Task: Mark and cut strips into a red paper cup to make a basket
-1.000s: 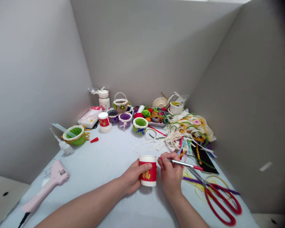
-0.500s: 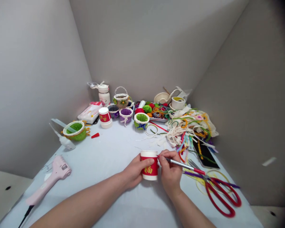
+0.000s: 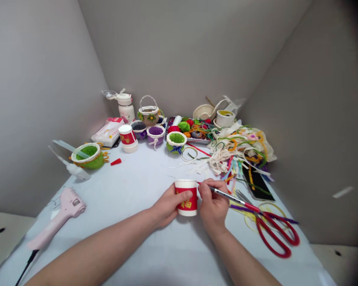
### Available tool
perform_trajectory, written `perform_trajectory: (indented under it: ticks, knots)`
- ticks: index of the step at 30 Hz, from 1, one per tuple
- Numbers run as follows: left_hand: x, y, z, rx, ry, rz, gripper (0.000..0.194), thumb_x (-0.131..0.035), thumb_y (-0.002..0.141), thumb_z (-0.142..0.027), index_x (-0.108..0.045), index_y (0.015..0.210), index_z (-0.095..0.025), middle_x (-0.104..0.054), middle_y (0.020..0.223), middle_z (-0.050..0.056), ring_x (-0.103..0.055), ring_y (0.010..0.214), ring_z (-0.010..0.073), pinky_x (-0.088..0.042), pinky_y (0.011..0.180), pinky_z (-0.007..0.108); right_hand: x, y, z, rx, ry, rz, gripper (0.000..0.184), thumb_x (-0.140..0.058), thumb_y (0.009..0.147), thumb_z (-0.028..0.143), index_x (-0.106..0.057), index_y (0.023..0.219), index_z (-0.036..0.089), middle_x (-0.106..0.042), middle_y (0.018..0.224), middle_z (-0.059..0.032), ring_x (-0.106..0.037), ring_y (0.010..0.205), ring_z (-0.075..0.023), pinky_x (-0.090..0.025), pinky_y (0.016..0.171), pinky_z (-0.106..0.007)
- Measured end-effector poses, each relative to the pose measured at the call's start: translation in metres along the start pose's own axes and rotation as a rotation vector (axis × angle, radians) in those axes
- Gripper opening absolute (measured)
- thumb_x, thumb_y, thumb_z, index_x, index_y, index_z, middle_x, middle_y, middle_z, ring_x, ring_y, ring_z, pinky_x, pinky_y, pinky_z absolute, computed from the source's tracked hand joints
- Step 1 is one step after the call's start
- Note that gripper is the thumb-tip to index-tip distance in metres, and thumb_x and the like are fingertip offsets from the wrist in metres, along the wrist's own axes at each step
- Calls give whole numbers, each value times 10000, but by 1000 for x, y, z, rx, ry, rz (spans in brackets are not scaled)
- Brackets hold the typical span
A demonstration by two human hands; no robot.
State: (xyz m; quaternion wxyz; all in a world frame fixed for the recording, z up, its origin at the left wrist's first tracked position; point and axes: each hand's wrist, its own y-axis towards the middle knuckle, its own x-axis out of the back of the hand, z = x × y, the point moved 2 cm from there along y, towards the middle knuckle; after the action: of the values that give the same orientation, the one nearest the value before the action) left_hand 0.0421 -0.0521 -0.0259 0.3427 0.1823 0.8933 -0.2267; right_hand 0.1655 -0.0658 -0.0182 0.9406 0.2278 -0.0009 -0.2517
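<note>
My left hand point(image 3: 168, 205) is wrapped round a white paper cup point(image 3: 187, 184) that has a red band with gold characters, its thumb across the front. Between the fingers of my right hand point(image 3: 214, 204) is a red marker pen point(image 3: 231, 195) with a silver barrel, pointing left. Its tip is close by the cup's upper right rim; I cannot tell whether it touches. A small red pen cap point(image 3: 115, 162) lies apart on the table to the left. Another red-banded cup point(image 3: 127, 137) stands farther back, seemingly on a second cup.
Red-handled scissors point(image 3: 273, 232) lie right of my hand, by a phone point(image 3: 259, 184) and a yarn heap point(image 3: 241, 149). A pink glue gun point(image 3: 59, 214), a small bottle point(image 3: 77, 171) and a green basket point(image 3: 94, 161) are left. Small baskets point(image 3: 155, 137) and a yarn tray point(image 3: 201, 140) stand behind.
The whole scene sits slightly higher and mostly further left in view, as the camera has shifted. The pen tip has risen from the red band towards the cup's rim.
</note>
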Motion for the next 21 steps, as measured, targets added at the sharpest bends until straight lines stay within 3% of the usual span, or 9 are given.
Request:
perform_trajectory:
  ticks: [13,21]
  knots:
    - [-1,-2,-2,-6,73,-7,593,-892,594,-238,-590,1097,-154,-687,1068,95,-634,952,214,-454,904,372,-1,2,7,21,16,22,127,-606,887,238,-512,805,218,-570,706,38,-549,621,-115,-443,581,-256]
    - [5,-1,0,-59,187,-29,630,-906,562,-262,-594,1098,-151,-678,986,79,-617,889,207,-454,828,350,-1,1,6,10,100,44,100,-578,909,212,-499,851,234,-561,734,40,-542,650,-124,-459,611,-276]
